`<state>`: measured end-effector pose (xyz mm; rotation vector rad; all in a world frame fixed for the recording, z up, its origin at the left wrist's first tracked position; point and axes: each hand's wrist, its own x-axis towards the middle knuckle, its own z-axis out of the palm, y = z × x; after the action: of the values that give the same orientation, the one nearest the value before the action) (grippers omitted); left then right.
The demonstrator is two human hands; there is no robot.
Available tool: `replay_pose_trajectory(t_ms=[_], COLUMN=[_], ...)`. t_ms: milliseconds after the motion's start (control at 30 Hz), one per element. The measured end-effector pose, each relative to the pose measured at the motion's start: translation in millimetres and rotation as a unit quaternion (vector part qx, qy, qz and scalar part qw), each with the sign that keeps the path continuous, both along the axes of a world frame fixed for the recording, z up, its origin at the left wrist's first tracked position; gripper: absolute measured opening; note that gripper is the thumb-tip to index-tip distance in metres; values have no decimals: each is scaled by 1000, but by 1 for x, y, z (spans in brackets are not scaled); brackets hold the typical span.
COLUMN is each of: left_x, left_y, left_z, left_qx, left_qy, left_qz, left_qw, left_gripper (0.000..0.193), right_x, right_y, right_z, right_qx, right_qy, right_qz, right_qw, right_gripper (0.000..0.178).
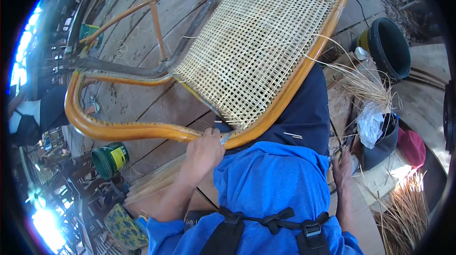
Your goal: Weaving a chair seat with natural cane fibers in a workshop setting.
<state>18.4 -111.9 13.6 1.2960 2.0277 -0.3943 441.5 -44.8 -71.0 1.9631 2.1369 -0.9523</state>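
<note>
A bent, varnished orange-brown chair frame [142,130] lies across my lap, with a woven cane panel [256,41] filling part of it. My left hand [206,150] is closed at the frame's near edge, beside the panel's lower corner. A flat, silvery tool [225,137] sticks out from its fingers against the wood. Small dark holes run along the near rail. To the right of my lap, my right hand [342,162] reaches down beside a dark grey container. Its fingers are partly hidden, and what they touch is unclear.
A dark bucket [390,48] stands at the right, above loose cane strands [365,86] and a clear plastic bag [370,124]. A maroon cloth item [411,148] and a cane bundle [406,212] lie lower right. A green bucket [110,160] is at left; another person [40,112] sits beyond.
</note>
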Motion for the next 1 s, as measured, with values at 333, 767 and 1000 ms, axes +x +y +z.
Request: replay_pose_trajectory(t_ms=[333,767,1000], left_x=[-16,-74,-44], left_y=[-29,-56,-6], left_z=[4,25,56], left_qx=[80,-93,45], left_qy=[74,30,-91], left_qz=[-102,-3,253], left_qw=[989,995,962], left_gripper=[35,36,24], right_x=[-84,-61,0], right_y=[80,59,-22], right_z=[33,35,-2], right_qx=[100,-48,-228], right_qy=[278,256,115], right_qz=[68,-51,-429], right_qw=[953,964,866], right_gripper=[20,24,23])
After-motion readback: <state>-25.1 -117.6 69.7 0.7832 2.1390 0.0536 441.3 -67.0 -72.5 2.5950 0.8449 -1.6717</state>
